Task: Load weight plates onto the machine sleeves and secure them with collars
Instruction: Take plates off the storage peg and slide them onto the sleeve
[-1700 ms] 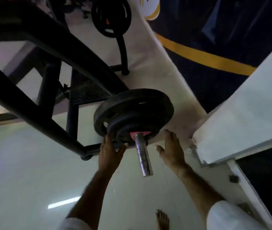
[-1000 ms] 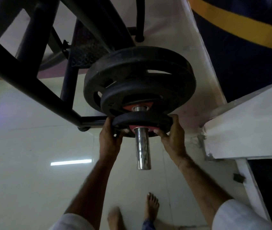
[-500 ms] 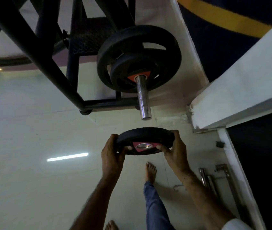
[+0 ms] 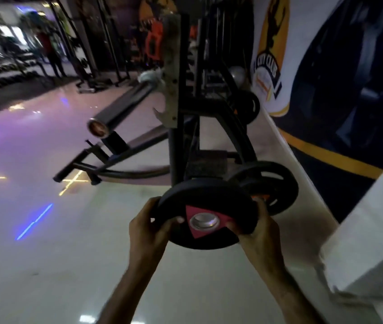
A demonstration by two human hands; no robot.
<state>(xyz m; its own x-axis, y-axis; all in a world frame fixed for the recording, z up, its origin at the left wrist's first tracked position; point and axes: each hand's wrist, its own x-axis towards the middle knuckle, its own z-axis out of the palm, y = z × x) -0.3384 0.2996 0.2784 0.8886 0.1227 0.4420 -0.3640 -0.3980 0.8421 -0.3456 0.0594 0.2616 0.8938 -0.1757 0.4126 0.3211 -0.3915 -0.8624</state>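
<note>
Gripping a small black weight plate (image 4: 205,215) from both sides, held in the air at chest front, tilted with its face toward the camera. Marked at the centre with a red triangle around a metal-lined hole. Left hand (image 4: 147,226) curled around the left rim, thumb lying across the face near the hole, fingers wrapped behind. Right hand (image 4: 259,226) closed on the right rim, fingertips hooked over the far edge. Both firmly closed on the plate, nothing else touched.

Just beyond and right of it, larger black plates (image 4: 277,183) sitting low on the dark machine frame (image 4: 185,141), partly hidden behind the held plate. Further left and higher, a bare sleeve (image 4: 122,108) jutting out toward the camera, its round end facing down-left, well apart from the plate.

Hemmed in on the right by a white ledge (image 4: 368,230) and a dark wall with a yellow stripe (image 4: 330,157), close to the right forearm. Wide open to the left over a pale glossy floor (image 4: 45,265) with coloured light reflections. Far background blurred: racks and a standing figure barely made out.
</note>
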